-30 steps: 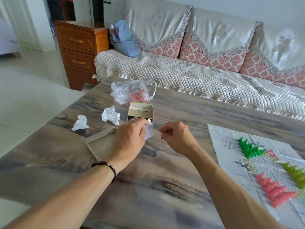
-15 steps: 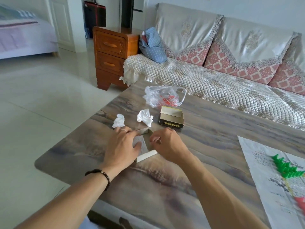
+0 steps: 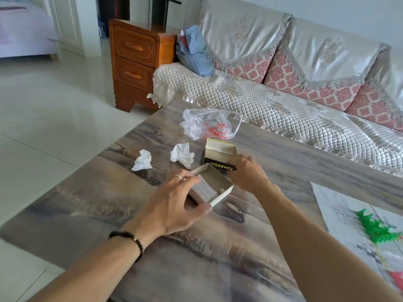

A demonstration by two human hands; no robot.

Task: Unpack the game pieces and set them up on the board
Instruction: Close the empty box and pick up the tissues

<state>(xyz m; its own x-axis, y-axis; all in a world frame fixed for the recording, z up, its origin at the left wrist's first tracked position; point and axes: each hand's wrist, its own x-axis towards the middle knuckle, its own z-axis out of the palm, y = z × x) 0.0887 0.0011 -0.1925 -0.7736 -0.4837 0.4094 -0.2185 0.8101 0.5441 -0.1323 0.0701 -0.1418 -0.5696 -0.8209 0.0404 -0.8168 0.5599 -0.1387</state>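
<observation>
A shallow white box tray (image 3: 220, 184) sits tilted near the middle of the table. My left hand (image 3: 174, 205) grips its near left side, thumb at the front edge and fingers over a folded printed leaflet (image 3: 204, 189) inside it. Just behind stands the other box half, dark-sided and open (image 3: 219, 156). My right hand (image 3: 247, 174) reaches to that dark box's near right corner with fingers curled onto it; the fingertips are hidden. The paper game board (image 3: 340, 205) lies at the right edge, with green pieces (image 3: 377, 229) and a few red pieces (image 3: 395, 277) on it.
A clear plastic bag (image 3: 209, 127) with red print lies behind the boxes. Two crumpled tissues (image 3: 142, 163) (image 3: 182, 154) lie to the left. The table's left edge (image 3: 65, 184) drops to a tiled floor. A sofa (image 3: 283, 110) and a wooden cabinet (image 3: 135, 62) stand beyond.
My left hand has taken the white tray by its side, with the leaflet now inside it. My right hand has moved from the tray back to the dark box. The view swung left.
</observation>
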